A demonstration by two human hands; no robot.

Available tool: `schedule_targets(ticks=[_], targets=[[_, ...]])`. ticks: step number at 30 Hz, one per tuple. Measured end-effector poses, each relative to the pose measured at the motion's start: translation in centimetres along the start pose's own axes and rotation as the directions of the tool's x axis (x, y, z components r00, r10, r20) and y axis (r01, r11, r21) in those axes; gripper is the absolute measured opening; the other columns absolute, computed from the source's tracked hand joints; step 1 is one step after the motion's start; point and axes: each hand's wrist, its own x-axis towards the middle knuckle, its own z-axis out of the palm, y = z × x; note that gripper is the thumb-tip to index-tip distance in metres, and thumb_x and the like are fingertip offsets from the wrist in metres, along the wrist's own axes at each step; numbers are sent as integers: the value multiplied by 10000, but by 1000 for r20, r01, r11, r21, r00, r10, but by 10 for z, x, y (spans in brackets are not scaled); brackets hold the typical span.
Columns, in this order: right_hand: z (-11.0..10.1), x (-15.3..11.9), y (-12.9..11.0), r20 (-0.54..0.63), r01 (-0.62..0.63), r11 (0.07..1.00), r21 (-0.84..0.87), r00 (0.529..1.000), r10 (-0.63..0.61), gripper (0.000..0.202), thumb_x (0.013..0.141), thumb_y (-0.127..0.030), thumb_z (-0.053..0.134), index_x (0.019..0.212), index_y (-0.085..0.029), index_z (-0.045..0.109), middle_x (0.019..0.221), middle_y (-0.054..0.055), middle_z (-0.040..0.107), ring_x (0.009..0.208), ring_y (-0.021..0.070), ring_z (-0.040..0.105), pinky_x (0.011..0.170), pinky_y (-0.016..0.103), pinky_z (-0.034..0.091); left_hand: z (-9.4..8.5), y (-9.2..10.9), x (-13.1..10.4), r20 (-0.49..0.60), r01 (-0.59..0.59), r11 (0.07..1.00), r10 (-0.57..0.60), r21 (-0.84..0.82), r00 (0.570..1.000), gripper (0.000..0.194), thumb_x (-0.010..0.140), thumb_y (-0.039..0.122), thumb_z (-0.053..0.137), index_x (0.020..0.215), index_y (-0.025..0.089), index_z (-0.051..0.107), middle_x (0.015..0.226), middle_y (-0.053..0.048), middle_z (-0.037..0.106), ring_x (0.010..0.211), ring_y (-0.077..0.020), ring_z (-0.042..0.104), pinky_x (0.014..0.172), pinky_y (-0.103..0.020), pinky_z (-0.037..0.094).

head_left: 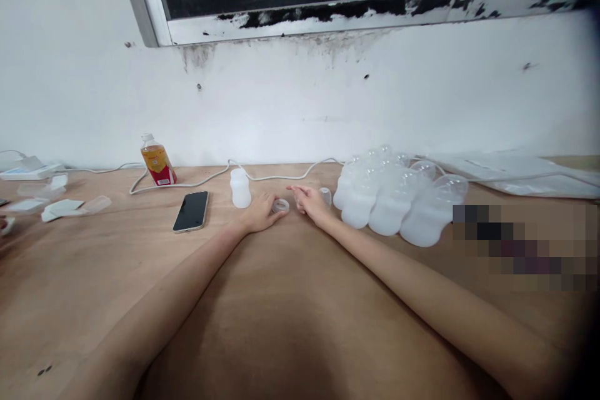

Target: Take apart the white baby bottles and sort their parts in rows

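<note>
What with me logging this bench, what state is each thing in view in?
Left hand: palm down, thumb beside the clear ring; grip unclear.
Right hand: partly curled, grip unclear.
Clear ring: lying flat.
Grouped bottles: standing, clear domes on top.
Lone bottle: standing, no dome.
Small clear piece: partly hidden behind right hand.
Drink bottle: standing, capped.
Phone: flat, screen dark.
Cable: uncoiled.

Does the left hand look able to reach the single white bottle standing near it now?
Probably yes: the white bottle stands just beside the left hand, with nothing visible between them. The hand may first need to leave the clear ring next to it.
</note>
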Motion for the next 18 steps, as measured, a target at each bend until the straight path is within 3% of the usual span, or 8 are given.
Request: schedule_targets(ticks=[3,8,11,18], targets=[[1,-5,-5,-93,-69,988,-138,994,56,432,793,-412,356,1079,-107,464,716,55,568,653,162,521,591,267,379,5,-1,1,-52,34,999,-32,41,998,338,796,335,393,1036,106,453,1083,-126,482,1033,-225,426,904,-376,326],[4,-10,-8,-24,-69,893,-445,998,66,302,803,-291,365,1042,-162,497,1015,107,535,915,212,498,702,295,372,7,-2,0,-87,75,995,-69,71,994,374,787,288,403,1102,87,417,1113,-139,467,1070,-234,408,927,-370,316],[3,-9,-5,26,-33,882,-471,998,52,306,811,-247,350,1073,-185,495,1052,94,516,959,199,481,734,284,365,5,0,-1,-97,80,994,-73,69,993,387,785,243,401,1140,93,378,1110,-129,468,1044,-209,438,909,-334,344],[3,-8,-5,87,10,858,-513,995,41,322,825,-256,351,1113,-188,477,1081,84,506,965,190,479,729,268,368,4,0,-1,-115,136,988,-127,78,985,290,769,159,395,1051,115,452,1041,-115,509,985,-201,488,868,-335,378]])
